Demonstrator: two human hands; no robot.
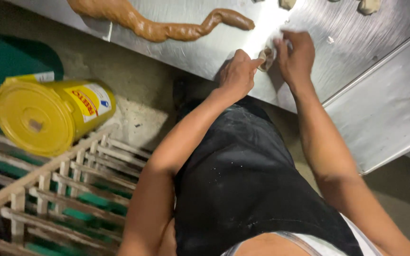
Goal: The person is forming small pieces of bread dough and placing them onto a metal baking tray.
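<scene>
At the tabletop's (205, 52) near edge, both hands worked one small dough piece (265, 58).
Left hand (237, 73) and right hand (296, 53) had their fingers pinched closed on it; it looked soft, light and pliable, best held by its rim. A long brown dough rope (167, 26) lay well apart; a yellow bucket (48, 116) sat on a wooden rack (62, 189) below.

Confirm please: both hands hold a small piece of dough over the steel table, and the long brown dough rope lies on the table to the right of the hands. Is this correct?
Not quite. In the head view, the long brown dough rope lies to the left of the hands, not the right. The rest stands: the left hand and the right hand hold a small piece of dough over the steel table.
</scene>
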